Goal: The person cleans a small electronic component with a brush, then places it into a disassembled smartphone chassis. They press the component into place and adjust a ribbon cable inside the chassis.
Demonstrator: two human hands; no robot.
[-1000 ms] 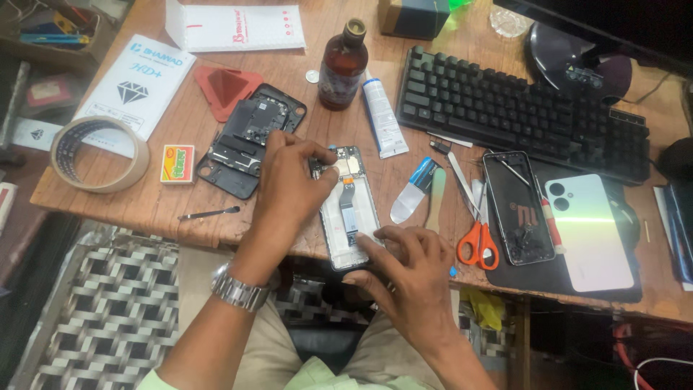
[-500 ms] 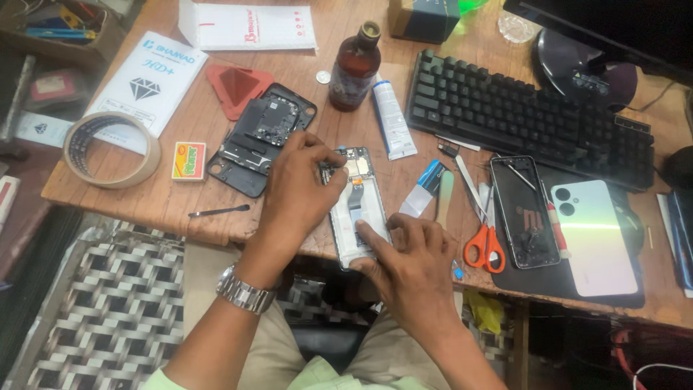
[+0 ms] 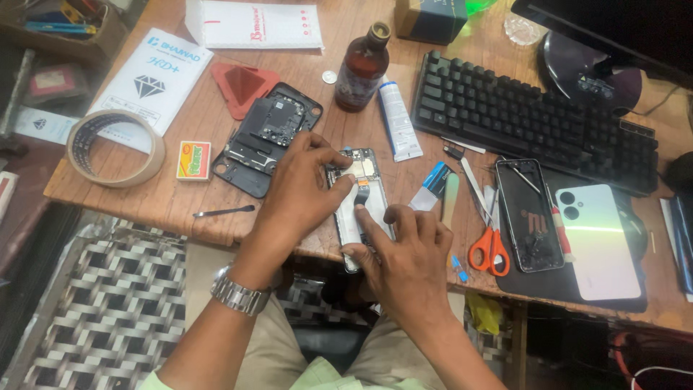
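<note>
Both hands [image 3: 354, 217] on flat opened phone [image 3: 359, 193], grainy wooden desk [image 3: 180, 202]

I count two hands [image 3: 303, 191] [image 3: 404, 253], one opened phone [image 3: 359, 195], one bottle [image 3: 361, 68], one keyboard [image 3: 534, 119], one scissors [image 3: 489, 249], one tape roll [image 3: 115, 148], one tube [image 3: 399, 123].

Black keyboard [image 3: 534, 123]; left of it a brown bottle [image 3: 361, 68], white tube [image 3: 399, 121], red triangular tray [image 3: 244, 85]; below it orange-handled scissors [image 3: 489, 249], pale green-white phone back [image 3: 598, 242].
</note>
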